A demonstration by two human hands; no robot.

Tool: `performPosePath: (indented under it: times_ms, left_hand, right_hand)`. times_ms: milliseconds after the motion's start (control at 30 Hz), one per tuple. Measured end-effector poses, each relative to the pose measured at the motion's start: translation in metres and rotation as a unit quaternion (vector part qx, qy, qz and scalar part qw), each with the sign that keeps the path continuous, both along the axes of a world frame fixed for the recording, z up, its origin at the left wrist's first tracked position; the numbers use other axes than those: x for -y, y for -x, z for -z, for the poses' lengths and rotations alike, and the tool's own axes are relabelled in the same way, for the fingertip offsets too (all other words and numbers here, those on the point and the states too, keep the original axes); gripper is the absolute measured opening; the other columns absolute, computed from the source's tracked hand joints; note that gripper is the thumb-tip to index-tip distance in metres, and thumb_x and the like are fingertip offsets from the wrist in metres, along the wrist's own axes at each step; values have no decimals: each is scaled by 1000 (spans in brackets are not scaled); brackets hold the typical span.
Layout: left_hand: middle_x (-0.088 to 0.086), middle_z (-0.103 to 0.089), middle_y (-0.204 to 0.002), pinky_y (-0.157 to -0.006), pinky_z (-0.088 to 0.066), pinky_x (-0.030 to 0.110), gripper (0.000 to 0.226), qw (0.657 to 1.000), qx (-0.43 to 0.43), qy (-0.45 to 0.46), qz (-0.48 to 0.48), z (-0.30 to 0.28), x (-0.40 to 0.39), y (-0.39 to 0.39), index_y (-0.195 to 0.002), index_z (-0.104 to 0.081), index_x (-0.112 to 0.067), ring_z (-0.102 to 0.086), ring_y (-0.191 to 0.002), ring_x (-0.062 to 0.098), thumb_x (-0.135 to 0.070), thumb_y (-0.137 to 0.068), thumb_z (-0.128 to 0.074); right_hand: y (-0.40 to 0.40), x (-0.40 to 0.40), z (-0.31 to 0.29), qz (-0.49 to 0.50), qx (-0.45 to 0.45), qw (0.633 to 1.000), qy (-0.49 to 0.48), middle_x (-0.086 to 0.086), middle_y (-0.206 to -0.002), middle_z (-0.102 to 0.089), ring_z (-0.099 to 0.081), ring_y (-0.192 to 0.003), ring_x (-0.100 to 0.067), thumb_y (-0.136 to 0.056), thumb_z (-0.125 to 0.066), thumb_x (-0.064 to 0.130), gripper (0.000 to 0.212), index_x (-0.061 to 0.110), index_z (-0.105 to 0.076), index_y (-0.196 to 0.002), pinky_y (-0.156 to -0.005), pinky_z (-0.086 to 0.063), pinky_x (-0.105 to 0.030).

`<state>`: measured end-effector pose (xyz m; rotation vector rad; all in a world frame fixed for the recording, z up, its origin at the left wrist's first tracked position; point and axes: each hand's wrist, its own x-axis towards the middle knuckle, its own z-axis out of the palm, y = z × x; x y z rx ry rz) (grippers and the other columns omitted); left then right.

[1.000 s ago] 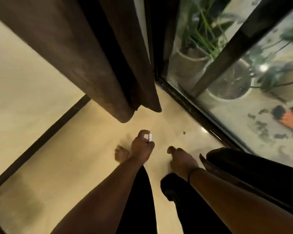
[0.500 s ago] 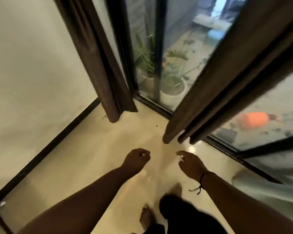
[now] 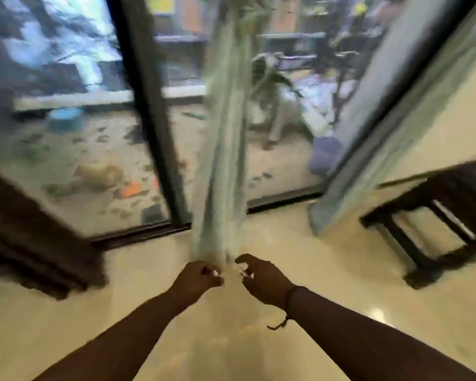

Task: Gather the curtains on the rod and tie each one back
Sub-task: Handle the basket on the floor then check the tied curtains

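A pale green sheer curtain hangs gathered into a narrow column in front of the glass doors, its hem just above the floor. My left hand is curled into a loose fist right at the hem's left side. My right hand, a dark cord around its wrist, is at the hem's right side with thumb and fingers half curled and apart. Motion blur hides whether either hand touches the fabric. A second pale green curtain hangs slanting at the right. A dark brown curtain fills the lower left.
Black-framed glass doors stand straight ahead, with a patio and potted plants behind them. A dark wooden stool stands on the cream floor at the right, close to the right curtain.
The view has swung right from the brown curtains to the pale green one. Both hands have risen and come together at its hem. The whole frame is blurred by motion.
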<state>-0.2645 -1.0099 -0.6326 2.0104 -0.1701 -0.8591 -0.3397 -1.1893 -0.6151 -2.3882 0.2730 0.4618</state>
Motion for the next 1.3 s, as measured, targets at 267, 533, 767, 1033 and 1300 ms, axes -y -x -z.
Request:
performPosePath:
  times_ms: [267, 533, 767, 1033, 1300]
  left_hand:
    - [-10, -64, -56, -48, -38, 7, 6, 972, -26, 85, 218, -47, 344, 124, -80, -68, -4, -54, -48, -7, -8, -83, -70]
    - [10, -66, -80, -59, -45, 25, 24, 949, -112, 97, 280, -52, 570, 177, -90, -64, -3, -56, -66, 15, -21, -80, -74]
    - [7, -72, -73, -57, -48, 24, 18, 929, -173, 95, 312, -44, 749, 151, -83, -57, -9, -63, -69, 19, -20, -83, -72]
    - [15, -72, -89, -63, -58, 27, 19, 936, -184, 78, 291, -49, 917, 109, -95, -63, -3, -70, -74, 19, -19, -86, -68]
    - [14, -71, -85, -64, -55, 27, 20, 954, -214, 43, 207, -7, 1031, 100, -95, -61, -2, -67, -67, 17, -19, -87, -67]
  right_hand:
    - [201, 299, -39, 288, -4, 954, 77, -7, -110, -68, -62, -102, -27, -84, -54, 12, 30, 20, -60, -113, -85, -48, -31]
    - [277, 473, -56, 422, -9, 901, 96, -3, -115, -66, -60, -105, -22, -88, -55, 14, 29, 21, -60, -115, -78, -40, -21]
    - [261, 641, -69, 441, -51, 887, 122, -3, -112, -67, -60, -100, -23, -89, -49, 18, 26, 24, -59, -112, -74, -41, -24]
    - [233, 792, -65, 442, -120, 881, 121, -4, -121, -63, -59, -106, -26, -88, -47, 19, 36, 28, -54, -121, -79, -45, -28]
    - [203, 952, -10, 365, -132, 911, 139, -6, -117, -63, -58, -106, -27, -88, -52, 20, 27, 22, -58, -114, -82, -47, -30]
